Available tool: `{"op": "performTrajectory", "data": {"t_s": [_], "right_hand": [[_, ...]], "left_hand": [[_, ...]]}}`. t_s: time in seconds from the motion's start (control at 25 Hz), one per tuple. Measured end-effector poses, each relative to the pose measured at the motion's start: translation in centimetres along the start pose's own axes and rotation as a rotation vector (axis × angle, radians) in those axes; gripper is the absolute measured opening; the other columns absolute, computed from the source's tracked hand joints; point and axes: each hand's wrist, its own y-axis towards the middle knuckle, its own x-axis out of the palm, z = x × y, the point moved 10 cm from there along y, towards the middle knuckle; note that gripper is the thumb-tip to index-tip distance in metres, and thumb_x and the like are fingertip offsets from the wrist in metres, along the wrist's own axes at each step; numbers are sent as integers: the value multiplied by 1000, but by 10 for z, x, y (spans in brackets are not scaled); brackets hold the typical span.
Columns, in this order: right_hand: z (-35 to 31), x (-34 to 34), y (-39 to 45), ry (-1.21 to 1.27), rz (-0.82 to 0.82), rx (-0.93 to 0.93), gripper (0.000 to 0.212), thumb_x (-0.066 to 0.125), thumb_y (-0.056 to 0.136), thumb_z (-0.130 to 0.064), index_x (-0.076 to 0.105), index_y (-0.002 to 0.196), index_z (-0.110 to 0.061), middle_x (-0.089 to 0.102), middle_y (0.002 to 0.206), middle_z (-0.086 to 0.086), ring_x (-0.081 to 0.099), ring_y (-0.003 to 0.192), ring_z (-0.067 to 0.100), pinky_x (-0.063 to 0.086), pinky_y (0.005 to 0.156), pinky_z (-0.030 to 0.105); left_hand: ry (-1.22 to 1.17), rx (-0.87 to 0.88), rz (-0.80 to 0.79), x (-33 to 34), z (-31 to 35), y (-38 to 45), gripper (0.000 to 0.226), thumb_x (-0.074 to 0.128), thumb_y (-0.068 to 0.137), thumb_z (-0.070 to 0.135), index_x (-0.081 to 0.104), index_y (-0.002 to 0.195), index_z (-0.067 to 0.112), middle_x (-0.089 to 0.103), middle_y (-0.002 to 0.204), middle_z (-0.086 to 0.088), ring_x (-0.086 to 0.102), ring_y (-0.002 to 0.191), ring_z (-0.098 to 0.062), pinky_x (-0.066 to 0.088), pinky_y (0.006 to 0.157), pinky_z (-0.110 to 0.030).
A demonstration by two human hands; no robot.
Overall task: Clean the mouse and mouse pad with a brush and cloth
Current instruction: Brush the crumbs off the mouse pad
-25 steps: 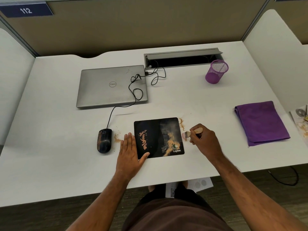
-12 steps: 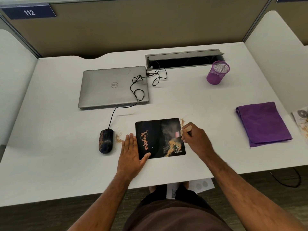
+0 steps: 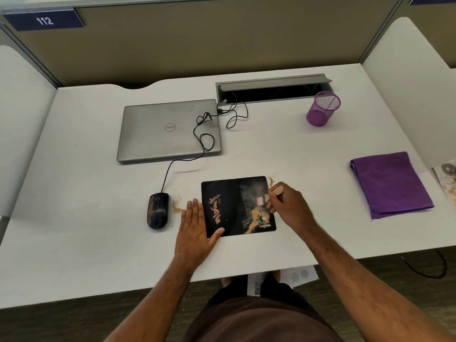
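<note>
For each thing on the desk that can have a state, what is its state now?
laptop: lid closed
mouse pad: dirty, tan crumbs on it
mouse: dirty, cable attached
brush: gripped, bristles on pad
cloth: folded, untouched
pen cup: upright
cable tray: lid open
left hand: flat, pressing pad edge
right hand: gripping brush

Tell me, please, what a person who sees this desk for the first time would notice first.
Most striking is the black mouse pad near the front edge, streaked with tan crumbs, where the right hand holds a small brush over it and the left hand lies flat on its left edge. Next come the purple cloth at the right and the purple mesh cup behind it.
</note>
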Motion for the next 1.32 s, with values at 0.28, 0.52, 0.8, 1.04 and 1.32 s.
{"op": "performTrajectory", "data": {"t_s": [0.28,0.52,0.8,1.04,1.32], "right_hand": [[8,-33,-6,-4,118,1,10,57,104,-24,62,96,-22,75,79,-4,72,67,10,58,65,30],[-6,8,-10,63,-26,-58,9,55,106,-25,62,102,-23,75,78,-7,72,68,3,55,67,23],[13,-32,-1,-20,145,-3,10,53,107,-25,62,104,-22,73,80,-10,71,70,6,55,64,23],[8,-12,0,58,56,-12,12,52,108,-24,63,104,-19,74,81,-5,71,68,10,55,66,25],[2,-22,5,98,102,-48,12,52,108,-23,63,107,-18,74,82,-4,72,70,11,54,65,21]], "left_hand": [[-8,2,13,-1,0,-1,106,8,94,85,-10,163,6,-19,172,-11,-22,158,-23,-1,131,-42],[1,12,14,-2,0,-1,106,8,94,84,-9,163,5,-17,172,-12,-21,158,-23,-4,131,-40],[-9,12,19,-2,0,-1,106,10,95,84,-9,163,5,-17,172,-11,-22,158,-22,-8,129,-38],[-14,16,26,-2,0,-1,105,12,96,84,-6,164,5,-15,172,-12,-20,159,-23,-3,130,-41],[0,18,17,-1,-1,-1,105,12,95,84,-9,163,5,-18,172,-11,-22,158,-23,-5,129,-41]]}}
